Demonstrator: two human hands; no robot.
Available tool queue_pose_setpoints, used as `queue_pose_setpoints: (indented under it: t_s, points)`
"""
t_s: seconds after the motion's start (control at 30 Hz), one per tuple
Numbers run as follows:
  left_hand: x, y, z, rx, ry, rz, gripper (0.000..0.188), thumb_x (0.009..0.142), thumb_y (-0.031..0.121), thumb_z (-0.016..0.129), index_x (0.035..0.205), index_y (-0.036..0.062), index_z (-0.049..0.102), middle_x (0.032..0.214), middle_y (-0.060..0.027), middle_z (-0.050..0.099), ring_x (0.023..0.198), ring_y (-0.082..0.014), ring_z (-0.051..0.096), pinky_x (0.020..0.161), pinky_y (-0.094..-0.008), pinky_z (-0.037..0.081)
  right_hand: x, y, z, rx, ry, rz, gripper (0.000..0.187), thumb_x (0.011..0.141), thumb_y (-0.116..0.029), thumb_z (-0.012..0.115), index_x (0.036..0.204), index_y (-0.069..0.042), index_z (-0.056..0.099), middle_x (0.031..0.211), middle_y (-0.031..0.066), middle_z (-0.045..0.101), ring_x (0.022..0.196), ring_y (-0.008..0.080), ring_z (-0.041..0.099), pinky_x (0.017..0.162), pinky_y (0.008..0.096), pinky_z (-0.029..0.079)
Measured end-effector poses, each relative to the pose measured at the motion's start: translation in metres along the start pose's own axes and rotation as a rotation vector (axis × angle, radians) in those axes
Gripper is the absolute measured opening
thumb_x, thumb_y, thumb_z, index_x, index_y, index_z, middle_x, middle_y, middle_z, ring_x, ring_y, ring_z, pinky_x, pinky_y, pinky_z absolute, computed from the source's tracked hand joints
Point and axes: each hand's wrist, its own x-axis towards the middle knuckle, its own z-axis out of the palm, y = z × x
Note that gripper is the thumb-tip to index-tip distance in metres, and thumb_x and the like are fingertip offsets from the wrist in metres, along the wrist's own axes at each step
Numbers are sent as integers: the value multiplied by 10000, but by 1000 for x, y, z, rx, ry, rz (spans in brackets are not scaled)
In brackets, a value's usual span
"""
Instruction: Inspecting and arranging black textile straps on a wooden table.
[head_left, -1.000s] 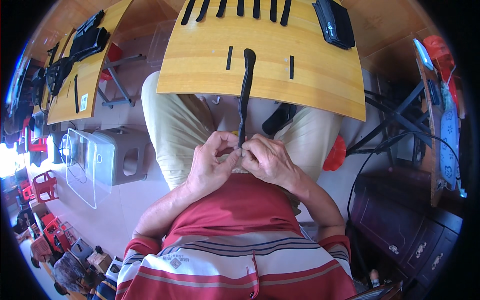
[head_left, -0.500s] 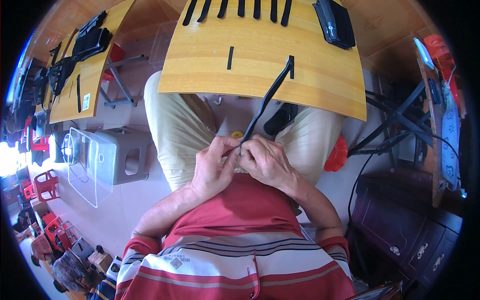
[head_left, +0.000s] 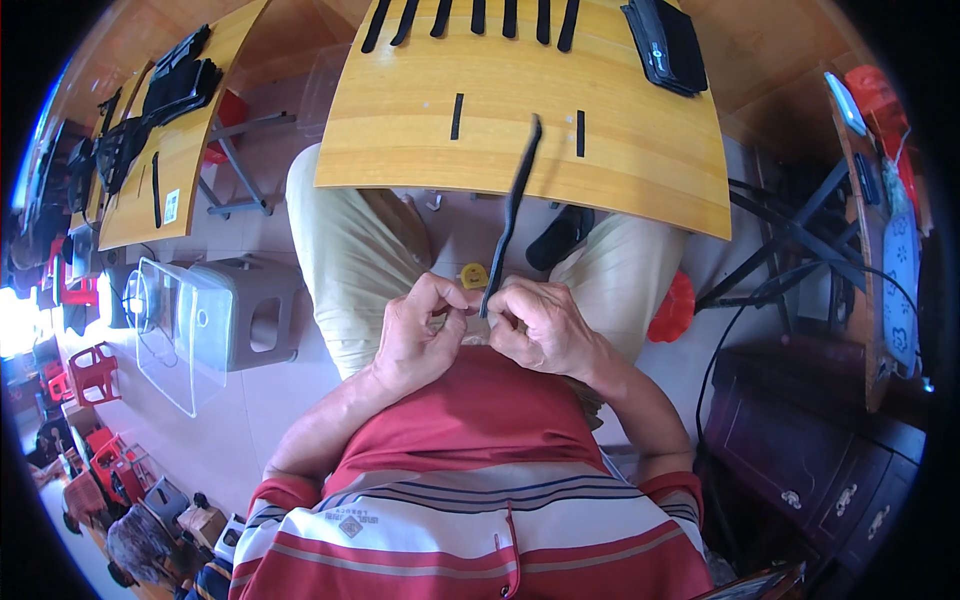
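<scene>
A long black strap rises from between my hands, its far tip over the wooden table's near part. My right hand pinches its lower end, fingers curled. Close on the other side, my left hand has its thumb and fingertips pinched at the same end; how much of the strap they grip is partly hidden. Two short black strips lie apart on the table. Along its far side several black straps lie in a row.
A stack of black folded pieces lies at the table's far right. To the left stand a grey stool with a clear plastic bin and a second table. A dark cabinet is at right. A yellow round object shows beyond my hands.
The strap's far tip has swung left, off the right-hand short strip, and stands more upright. My hands have moved slightly apart around its lower end.
</scene>
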Motion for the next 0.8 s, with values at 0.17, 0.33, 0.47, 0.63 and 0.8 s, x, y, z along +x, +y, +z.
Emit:
queue_pose_setpoints:
  t_s: [0.17,0.33,0.47,0.63,0.8]
  points:
    - [3,12,1,-218,-102,-94,346,949,-27,684,1273,-54,565,1014,-124,736,979,-138,713,833,-291,588,0,3,-3,45,10,-7,124,826,-35,699,890,-10,595,725,95,589,609,246,621,553,357,493]
    - [6,14,-3,-244,-116,-241,258,968,47,713,1201,-45,652,1006,-94,743,918,-111,704,778,-268,577,3,-1,-7,31,8,0,125,808,-5,685,893,-6,594,732,98,587,605,251,621,553,354,498]
    - [8,23,-1,4,-117,-163,142,987,77,690,1076,-31,716,942,-122,750,849,-118,711,754,-275,583,3,-2,-7,12,14,-29,134,791,9,678,887,-3,585,730,103,584,595,255,617,541,355,493]
    - [8,23,2,79,-117,-95,149,1006,77,657,1095,-40,685,900,-141,741,815,-126,717,734,-278,587,4,-1,-6,-34,48,-69,131,773,23,658,858,-13,565,725,102,582,579,257,605,524,357,478]
    - [2,14,3,-149,-152,-200,136,1031,71,619,1104,-38,653,869,-112,731,831,-125,715,732,-277,590,0,5,-12,95,-40,-34,110,794,6,649,859,-19,563,725,103,577,586,257,601,524,347,466]
